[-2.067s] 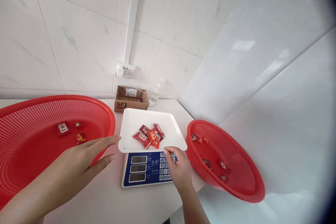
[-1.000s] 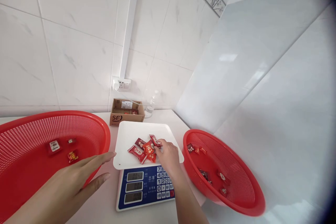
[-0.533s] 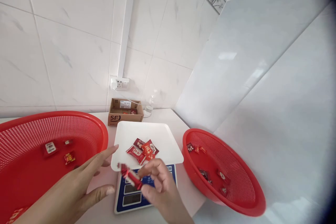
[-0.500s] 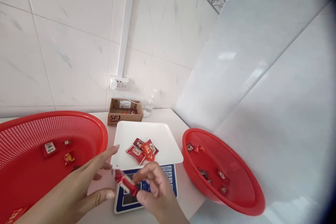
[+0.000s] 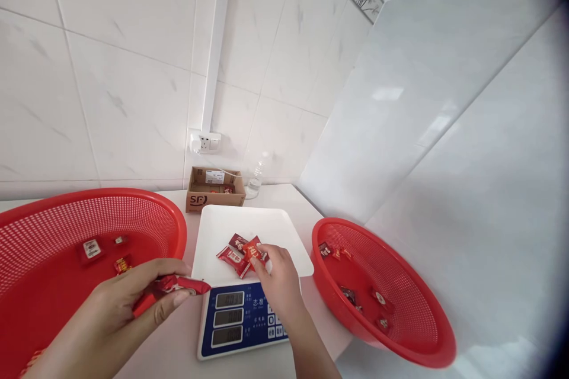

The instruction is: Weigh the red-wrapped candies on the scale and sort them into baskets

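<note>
My left hand [image 5: 128, 302] is closed around a red wrapped candy [image 5: 186, 285], its end sticking out past my thumb, beside the left basket. My right hand [image 5: 280, 278] is over the white pan [image 5: 213, 225] of a digital scale [image 5: 240, 320]. Its thumb and fingers pinch an orange-red candy packet [image 5: 252, 247] that lies on the small pile. Next to that packet are a red candy packet [image 5: 233, 259] and a dark red one [image 5: 237, 241]. The blue scale panel with its displays shows below the pan.
A large red basket [image 5: 175, 219] with several candies stands at the left. Another red basket [image 5: 444, 343] with candies is at the right. Behind the scale are a cardboard box [image 5: 217, 200] and a clear bottle [image 5: 256, 177]. A wall socket [image 5: 208, 143] is above the box.
The red candy has passed from my right hand into my left. My right hand has moved up onto the pan and taken hold of the orange-red packet.
</note>
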`<act>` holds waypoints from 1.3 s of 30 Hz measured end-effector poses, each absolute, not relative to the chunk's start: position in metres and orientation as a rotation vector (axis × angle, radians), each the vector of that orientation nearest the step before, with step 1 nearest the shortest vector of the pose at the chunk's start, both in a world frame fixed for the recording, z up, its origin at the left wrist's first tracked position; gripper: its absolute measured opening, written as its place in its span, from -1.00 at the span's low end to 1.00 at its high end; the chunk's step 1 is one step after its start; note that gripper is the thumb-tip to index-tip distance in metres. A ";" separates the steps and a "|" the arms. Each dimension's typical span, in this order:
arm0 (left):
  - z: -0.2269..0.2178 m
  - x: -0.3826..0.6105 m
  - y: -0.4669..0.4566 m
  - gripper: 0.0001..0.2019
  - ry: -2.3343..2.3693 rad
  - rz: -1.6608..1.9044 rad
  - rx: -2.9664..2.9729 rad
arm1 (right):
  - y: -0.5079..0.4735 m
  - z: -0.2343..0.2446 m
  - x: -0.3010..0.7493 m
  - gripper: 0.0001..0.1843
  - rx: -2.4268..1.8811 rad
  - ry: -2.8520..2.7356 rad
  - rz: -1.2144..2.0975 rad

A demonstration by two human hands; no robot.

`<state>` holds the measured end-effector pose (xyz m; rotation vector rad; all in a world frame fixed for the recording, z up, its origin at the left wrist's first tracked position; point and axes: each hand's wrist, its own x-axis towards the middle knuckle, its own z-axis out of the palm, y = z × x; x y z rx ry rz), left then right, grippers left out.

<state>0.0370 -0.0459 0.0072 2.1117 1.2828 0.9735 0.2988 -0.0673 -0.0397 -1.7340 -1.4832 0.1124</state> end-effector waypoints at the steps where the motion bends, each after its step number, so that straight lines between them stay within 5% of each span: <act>1: 0.008 0.036 -0.046 -0.63 1.274 0.949 2.068 | -0.064 -0.041 0.301 -0.78 -1.766 -1.499 0.090; 23: 0.006 0.028 -0.039 -0.72 1.227 0.982 2.013 | -0.001 -0.015 0.299 -0.72 -2.103 -1.680 0.070; 39: 0.011 0.031 -0.044 -0.73 1.268 1.026 2.043 | -0.009 -0.011 0.310 -0.69 -1.889 -1.867 0.114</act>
